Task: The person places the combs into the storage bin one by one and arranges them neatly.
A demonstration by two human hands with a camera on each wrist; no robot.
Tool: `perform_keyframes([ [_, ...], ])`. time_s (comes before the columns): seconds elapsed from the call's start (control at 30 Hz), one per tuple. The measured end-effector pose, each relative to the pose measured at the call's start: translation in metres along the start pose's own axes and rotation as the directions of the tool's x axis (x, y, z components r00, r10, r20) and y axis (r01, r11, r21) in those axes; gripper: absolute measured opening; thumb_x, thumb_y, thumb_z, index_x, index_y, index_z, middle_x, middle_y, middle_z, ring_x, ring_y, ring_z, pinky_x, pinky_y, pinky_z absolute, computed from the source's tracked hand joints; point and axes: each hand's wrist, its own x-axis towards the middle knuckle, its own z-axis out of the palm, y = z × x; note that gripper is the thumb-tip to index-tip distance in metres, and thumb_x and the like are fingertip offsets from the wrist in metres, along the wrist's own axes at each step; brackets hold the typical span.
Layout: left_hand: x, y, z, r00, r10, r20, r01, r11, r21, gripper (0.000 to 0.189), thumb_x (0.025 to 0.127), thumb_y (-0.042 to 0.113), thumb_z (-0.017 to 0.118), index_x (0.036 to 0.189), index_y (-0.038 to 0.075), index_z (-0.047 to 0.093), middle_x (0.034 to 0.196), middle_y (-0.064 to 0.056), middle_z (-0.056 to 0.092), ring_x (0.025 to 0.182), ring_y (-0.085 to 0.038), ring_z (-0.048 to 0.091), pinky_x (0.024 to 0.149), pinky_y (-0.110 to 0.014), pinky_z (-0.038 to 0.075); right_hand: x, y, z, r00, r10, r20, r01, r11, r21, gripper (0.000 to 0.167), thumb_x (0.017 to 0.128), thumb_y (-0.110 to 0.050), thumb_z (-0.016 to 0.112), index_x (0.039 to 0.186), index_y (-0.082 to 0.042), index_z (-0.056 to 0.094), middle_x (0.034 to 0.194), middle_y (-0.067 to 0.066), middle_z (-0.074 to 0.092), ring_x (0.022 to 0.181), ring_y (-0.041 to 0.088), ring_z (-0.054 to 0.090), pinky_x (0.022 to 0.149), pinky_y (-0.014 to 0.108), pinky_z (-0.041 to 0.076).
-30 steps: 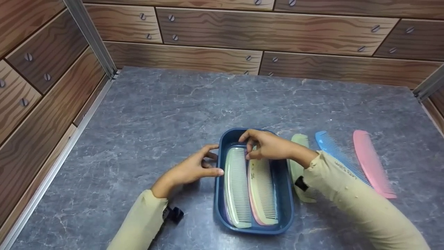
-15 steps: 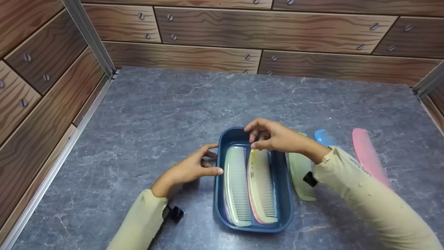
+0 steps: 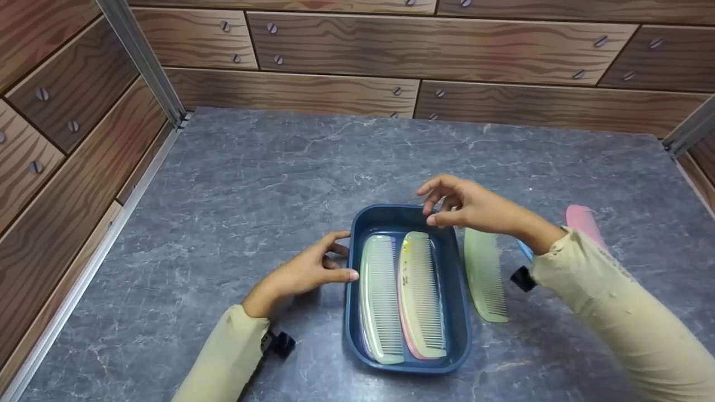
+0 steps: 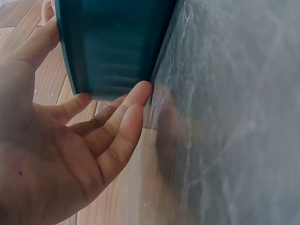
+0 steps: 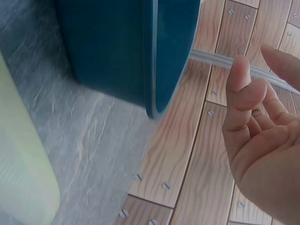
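Observation:
A blue plastic tub point(image 3: 465, 335) holds two side-by-side stacks of combs. On top of the left stack is a pale green comb point(image 3: 380, 301), and a pale yellow comb point(image 3: 419, 296) tops the right one. My left hand point(image 3: 304, 271) rests against the tub's left wall, its thumb at the rim; the left wrist view shows the fingertips touching the outer wall point(image 4: 108, 51). Over the far right corner of the tub hovers my right hand point(image 3: 469, 205), fingers loosely bent with nothing between them. A light green comb point(image 3: 485, 279) lies just right of the tub.
Farther right, partly hidden by the right sleeve, lie a blue comb point(image 3: 525, 250) and a pink comb point(image 3: 584, 223). The grey marbled table point(image 3: 268, 167) is bordered by wood-patterned panels point(image 3: 335, 44) at the back and left.
My right hand has drawn away from the yellow comb, up and to the right past the tub's rim. The sleeve now covers more of the blue and pink combs. My left hand stays put.

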Motion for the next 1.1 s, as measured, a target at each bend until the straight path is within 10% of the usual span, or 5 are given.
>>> perform_keyframes([
  [1.1, -0.001, 0.001, 0.000, 1.000, -0.002, 0.008, 0.002, 1.000, -0.014, 0.085, 0.086, 0.035, 0.073, 0.152, 0.014, 0.024, 0.138, -0.020, 0.048, 0.109, -0.025, 0.063, 0.094, -0.039, 0.052, -0.039, 0.057, -0.029, 0.995, 0.063, -0.077, -0.065, 0.998, -0.021, 0.044, 0.092, -0.013, 0.065, 0.132, -0.004, 0.049, 0.114, 0.013, 0.054, 0.084, 0.009, 0.061, 0.068, 0.029, 0.053],
])
